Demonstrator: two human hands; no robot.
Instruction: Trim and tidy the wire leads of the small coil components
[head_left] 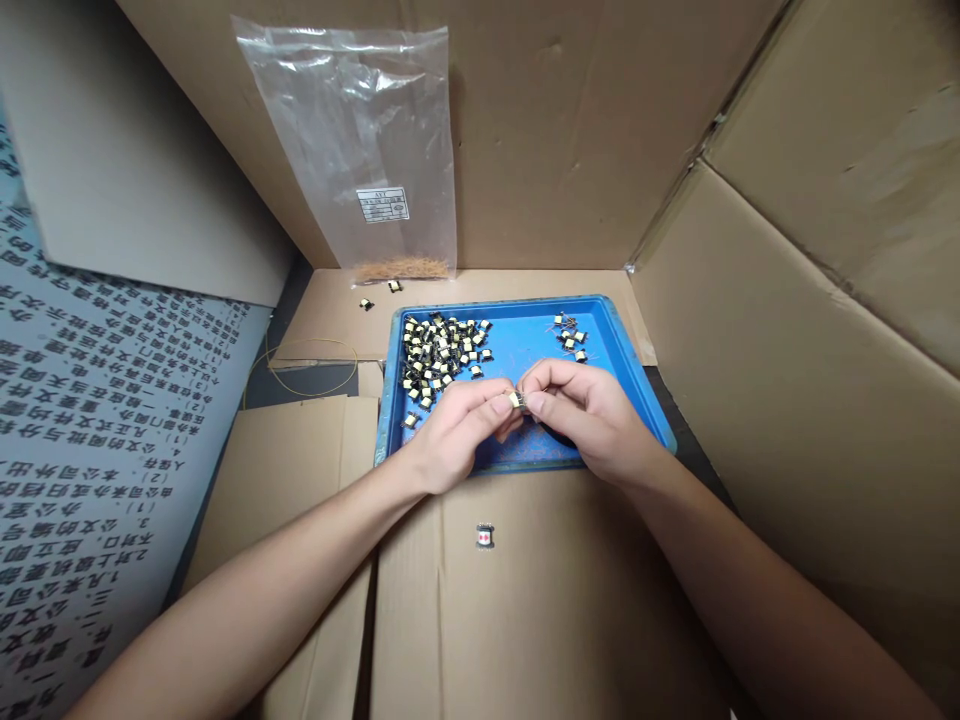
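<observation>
Between both hands, over the front of a blue tray (510,464), is a small transformer (515,399) with a yellow-wrapped middle and dark ends. My left hand (469,425) pinches it from the left between thumb and fingers. From the right, my right hand (581,405) has thumb and forefinger pressed together at its other end; whether they also grip a thin wire there is too small to tell. Many similar transformers (439,350) lie heaped in the tray's left side. A smaller group (574,338), with thin wires sticking out, lies at its right.
A transformer with red marks (485,537) lies on the cardboard in front of the tray. Two loose ones (366,304) sit behind it. A clear bag (375,140) with orange strands leans on the back cardboard wall. A yellow wire loop (315,390) lies left.
</observation>
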